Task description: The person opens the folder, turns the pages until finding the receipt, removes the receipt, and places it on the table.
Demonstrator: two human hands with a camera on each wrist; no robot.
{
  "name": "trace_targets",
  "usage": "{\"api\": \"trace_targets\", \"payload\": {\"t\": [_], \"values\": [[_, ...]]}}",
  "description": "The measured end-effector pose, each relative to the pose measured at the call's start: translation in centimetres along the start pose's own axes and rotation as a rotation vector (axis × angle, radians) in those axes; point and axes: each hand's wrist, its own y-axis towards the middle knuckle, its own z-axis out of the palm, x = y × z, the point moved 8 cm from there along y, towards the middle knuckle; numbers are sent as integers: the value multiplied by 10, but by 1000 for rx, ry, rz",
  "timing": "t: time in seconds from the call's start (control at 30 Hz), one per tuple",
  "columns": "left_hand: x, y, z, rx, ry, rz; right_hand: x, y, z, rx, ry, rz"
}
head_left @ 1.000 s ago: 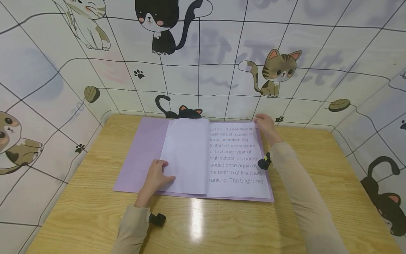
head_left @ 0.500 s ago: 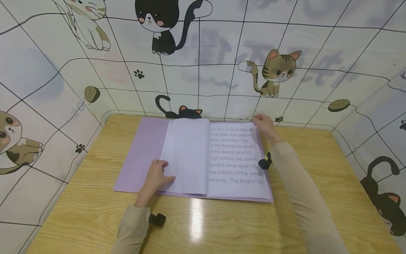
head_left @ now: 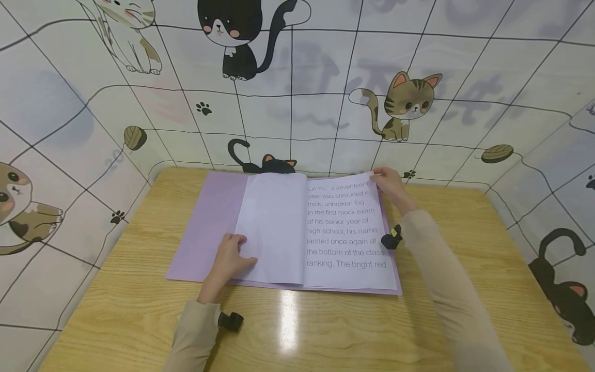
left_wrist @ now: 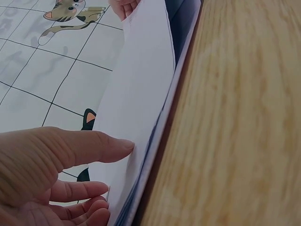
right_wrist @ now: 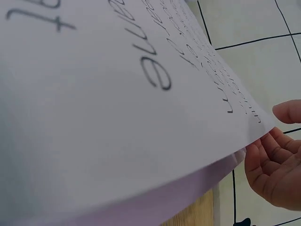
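A purple folder [head_left: 204,227] lies spread on the table, with a blank left page [head_left: 274,227] and a right page [head_left: 344,276] printed in large text. My left hand [head_left: 228,263] rests on the left page near its lower outer edge, thumb and fingers apart. In the left wrist view its thumb [left_wrist: 113,148] lies over the paper, and the other fingers curl by the edge. My right hand [head_left: 391,185] pinches the top outer corner of the printed page. That corner is raised; in the right wrist view the thumb [right_wrist: 289,112] is above it, fingers beneath.
The wooden table [head_left: 288,336] surrounds the folder. A white wall covering [head_left: 316,119] with grid lines and cartoon cats rises behind the table's far edge and along both sides. Each wrist bears a small black camera, such as the left camera [head_left: 231,321].
The right hand has lifted the printed page's top outer corner, so its upper edge now slopes upward to the right. The left hand stays in place.
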Motion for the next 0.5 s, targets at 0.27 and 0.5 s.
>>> {"api": "trace_targets", "payload": {"t": [0.27, 0.5], "values": [[1, 0, 0, -1, 7, -7, -2, -10, 2, 34, 6, 29], [1, 0, 0, -5, 0, -7, -6, -21, 12, 136, 164, 73]]}}
